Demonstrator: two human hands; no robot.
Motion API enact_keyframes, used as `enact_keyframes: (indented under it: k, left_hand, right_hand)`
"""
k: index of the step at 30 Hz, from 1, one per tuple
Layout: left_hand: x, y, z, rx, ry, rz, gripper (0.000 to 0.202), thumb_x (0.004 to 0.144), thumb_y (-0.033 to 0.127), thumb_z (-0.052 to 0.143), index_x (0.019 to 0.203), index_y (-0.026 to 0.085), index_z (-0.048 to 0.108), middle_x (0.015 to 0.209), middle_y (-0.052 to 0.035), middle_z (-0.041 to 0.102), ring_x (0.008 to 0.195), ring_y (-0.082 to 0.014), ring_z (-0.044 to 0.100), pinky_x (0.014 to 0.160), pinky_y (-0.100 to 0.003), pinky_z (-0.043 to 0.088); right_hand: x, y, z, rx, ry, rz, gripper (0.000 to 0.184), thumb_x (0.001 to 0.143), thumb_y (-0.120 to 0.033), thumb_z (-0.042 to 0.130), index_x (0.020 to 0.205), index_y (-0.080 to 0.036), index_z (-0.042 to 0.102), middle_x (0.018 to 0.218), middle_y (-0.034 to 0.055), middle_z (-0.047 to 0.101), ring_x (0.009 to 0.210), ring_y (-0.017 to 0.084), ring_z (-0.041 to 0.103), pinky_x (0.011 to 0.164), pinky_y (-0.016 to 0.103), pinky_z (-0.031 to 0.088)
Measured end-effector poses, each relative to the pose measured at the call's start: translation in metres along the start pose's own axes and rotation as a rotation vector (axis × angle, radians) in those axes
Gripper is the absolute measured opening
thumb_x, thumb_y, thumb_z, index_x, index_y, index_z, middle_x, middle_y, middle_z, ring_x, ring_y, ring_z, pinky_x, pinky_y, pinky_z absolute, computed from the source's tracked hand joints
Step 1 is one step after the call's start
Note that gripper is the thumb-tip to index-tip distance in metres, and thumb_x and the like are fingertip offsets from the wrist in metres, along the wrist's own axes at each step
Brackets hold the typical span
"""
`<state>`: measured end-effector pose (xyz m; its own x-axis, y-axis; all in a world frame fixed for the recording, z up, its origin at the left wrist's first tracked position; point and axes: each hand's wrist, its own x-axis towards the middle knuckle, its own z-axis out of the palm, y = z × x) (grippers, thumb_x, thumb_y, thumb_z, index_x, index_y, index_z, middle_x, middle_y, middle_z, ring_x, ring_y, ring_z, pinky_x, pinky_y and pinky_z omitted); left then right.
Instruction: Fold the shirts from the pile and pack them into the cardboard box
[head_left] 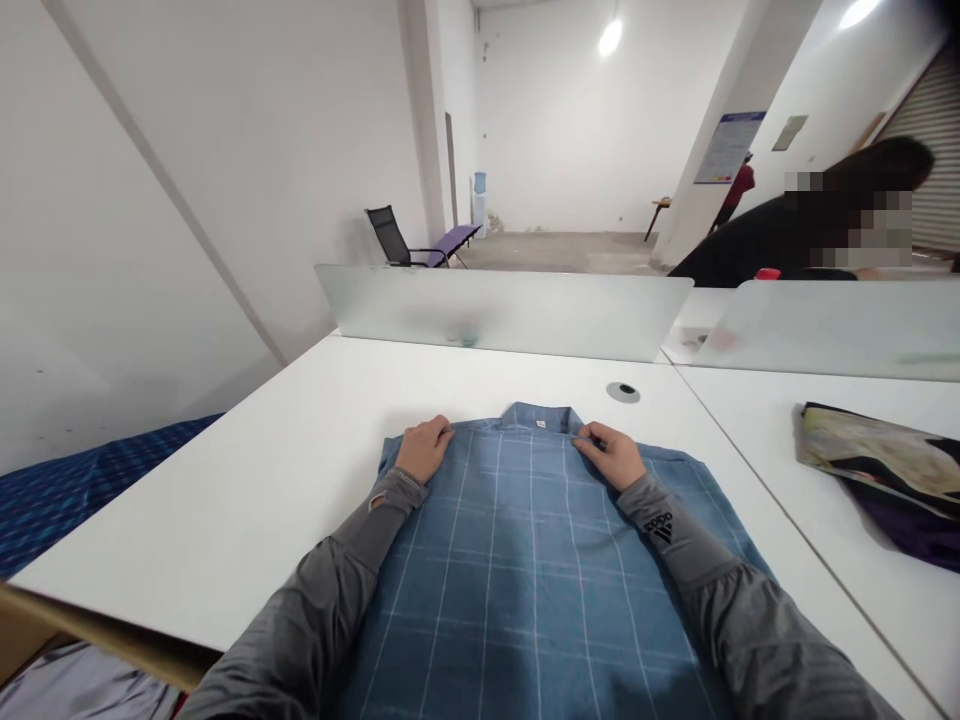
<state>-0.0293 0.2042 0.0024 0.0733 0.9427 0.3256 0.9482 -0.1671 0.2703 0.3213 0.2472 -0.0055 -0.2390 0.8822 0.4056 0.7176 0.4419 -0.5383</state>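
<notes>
Pinching our blue checked shirt [517, 560] at both shoulders.
We've got left hand [424, 447] and right hand [613, 455] curled closed on fabric beside the collar [538, 418], shirt flat on the white counter [247, 470].

The right sleeve [661, 524] carries a white adidas logo and wordmark.

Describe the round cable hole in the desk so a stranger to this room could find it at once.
Start at the white desk with the frosted divider along its far edge. Just beyond the blue checked shirt, right of its collar, sits the cable hole. It is the only grey ring with a dark middle.
</notes>
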Motion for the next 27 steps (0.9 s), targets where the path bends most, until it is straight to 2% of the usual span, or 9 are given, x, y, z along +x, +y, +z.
enact_keyframes:
  k: [4,6,9,12,15,17,19,23,27]
  left_hand:
    - [0.0,-0.002,0.005,0.08,-0.012,-0.005,0.023,0.097,0.035,0.044,0.086,0.02,0.057,0.087,-0.0034,0.068,0.089,-0.0224,0.062,0.082,-0.036,0.037]
    - [-0.001,-0.007,0.004,0.142,-0.027,0.005,0.032,0.097,0.045,0.042,0.084,0.02,0.058,0.087,-0.0033,0.069,0.088,-0.0228,0.063,0.081,-0.036,0.036]
    - [-0.001,-0.021,-0.002,0.207,-0.112,0.034,0.044,0.095,0.058,0.038,0.083,0.021,0.06,0.084,-0.0032,0.07,0.087,-0.0235,0.064,0.076,-0.034,0.036]
    - [-0.001,-0.031,-0.007,0.28,-0.186,0.006,0.05,0.094,0.063,0.036,0.081,0.022,0.06,0.08,-0.0039,0.07,0.082,-0.024,0.065,0.069,-0.032,0.035]
    - [-0.001,-0.032,-0.008,0.341,-0.171,-0.032,0.05,0.094,0.063,0.034,0.081,0.022,0.06,0.083,-0.0046,0.071,0.082,-0.0239,0.066,0.068,-0.032,0.035]
    - [-0.002,-0.031,-0.007,0.369,-0.148,-0.049,0.05,0.095,0.062,0.032,0.083,0.022,0.06,0.086,-0.0049,0.071,0.083,-0.0238,0.066,0.068,-0.032,0.036]
    - [-0.003,-0.029,-0.005,0.391,-0.127,-0.069,0.049,0.096,0.06,0.031,0.084,0.022,0.059,0.088,-0.0052,0.072,0.082,-0.0236,0.066,0.068,-0.032,0.036]
    - [-0.004,-0.03,0.001,0.402,-0.136,-0.076,0.047,0.097,0.057,0.031,0.086,0.022,0.06,0.091,-0.0059,0.072,0.083,-0.0241,0.067,0.068,-0.032,0.038]
    - [-0.003,-0.032,0.003,0.415,-0.15,-0.11,0.049,0.096,0.058,0.029,0.088,0.022,0.061,0.091,-0.0076,0.072,0.082,-0.0265,0.067,0.068,-0.034,0.039]
  right_hand:
    - [0.001,0.0,0.0,-0.207,-0.023,-0.022,0.032,0.084,-0.05,0.051,0.07,-0.021,0.058,0.07,0.0023,0.065,0.07,0.018,0.057,0.067,0.029,0.035]
    - [0.001,0.005,-0.004,-0.221,-0.058,-0.011,0.037,0.083,-0.053,0.052,0.066,-0.021,0.054,0.065,0.001,0.061,0.064,0.016,0.054,0.063,0.028,0.034]
    - [0.002,0.014,-0.01,-0.173,-0.106,-0.01,0.039,0.082,-0.055,0.051,0.062,-0.021,0.051,0.058,-0.0008,0.056,0.056,0.014,0.049,0.058,0.026,0.032]
    - [0.001,0.019,-0.012,-0.171,-0.032,0.015,0.04,0.085,-0.055,0.048,0.064,-0.022,0.05,0.057,-0.0002,0.056,0.055,0.015,0.049,0.056,0.026,0.032]
    - [0.001,0.015,-0.01,-0.249,0.087,-0.005,0.04,0.091,-0.052,0.04,0.068,-0.022,0.052,0.064,0.003,0.061,0.06,0.017,0.053,0.059,0.027,0.032]
    - [0.002,0.012,-0.008,-0.313,0.122,-0.029,0.039,0.094,-0.049,0.037,0.072,-0.021,0.054,0.071,0.0051,0.064,0.065,0.018,0.056,0.062,0.028,0.033]
    - [0.002,0.009,-0.006,-0.378,0.088,-0.012,0.036,0.095,-0.046,0.038,0.076,-0.021,0.056,0.077,0.0062,0.067,0.07,0.019,0.058,0.063,0.029,0.032]
    - [0.002,0.006,-0.004,-0.474,-0.088,0.056,0.028,0.095,-0.042,0.044,0.084,-0.022,0.06,0.084,0.0057,0.07,0.076,0.02,0.061,0.063,0.028,0.033]
    - [-0.001,0.002,-0.001,-0.516,-0.124,0.063,0.028,0.096,-0.043,0.046,0.088,-0.022,0.063,0.091,0.0056,0.072,0.081,0.02,0.062,0.065,0.029,0.035]
